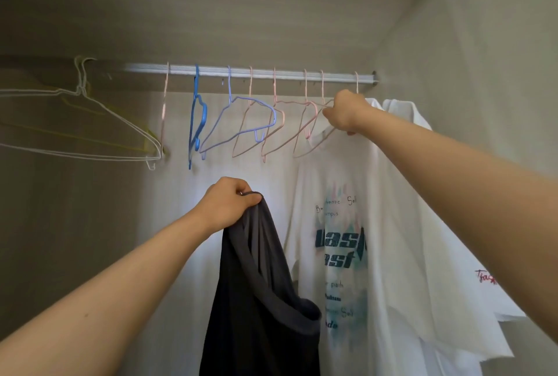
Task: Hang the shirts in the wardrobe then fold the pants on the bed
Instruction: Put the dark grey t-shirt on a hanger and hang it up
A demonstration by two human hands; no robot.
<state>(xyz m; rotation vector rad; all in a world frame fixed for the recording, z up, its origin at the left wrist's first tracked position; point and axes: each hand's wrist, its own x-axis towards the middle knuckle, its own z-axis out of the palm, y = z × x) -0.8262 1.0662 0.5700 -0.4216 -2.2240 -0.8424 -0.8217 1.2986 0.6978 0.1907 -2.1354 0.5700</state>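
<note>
Beige wardrobe walls enclose the scene, with a metal rail [250,73] running across the far side under a shelf. White wire hangers [81,122] hang empty at the left end. To their right hang a blue hanger [197,116], a lavender hanger [241,122] and several pink hangers [273,131], all bare.

Two white shirts hang at the right end of the rail. The printed white shirt [338,224] is nearer the middle, and the second white shirt [422,224] lies against the right wall.

The right hand [344,113] is raised just below the rail, beside the collar of the printed shirt. Its fingers [330,117] are curled and pinch the wire of one pink hanger [315,103].

The left hand [229,203] is lower and nearer, in the middle. Its fingers [241,186] are closed tight with the thumb pressed over, gripping the neckline of a dark grey shirt [256,285]. This shirt hangs straight down from that grip, on no hanger, just left of the printed shirt.
</note>
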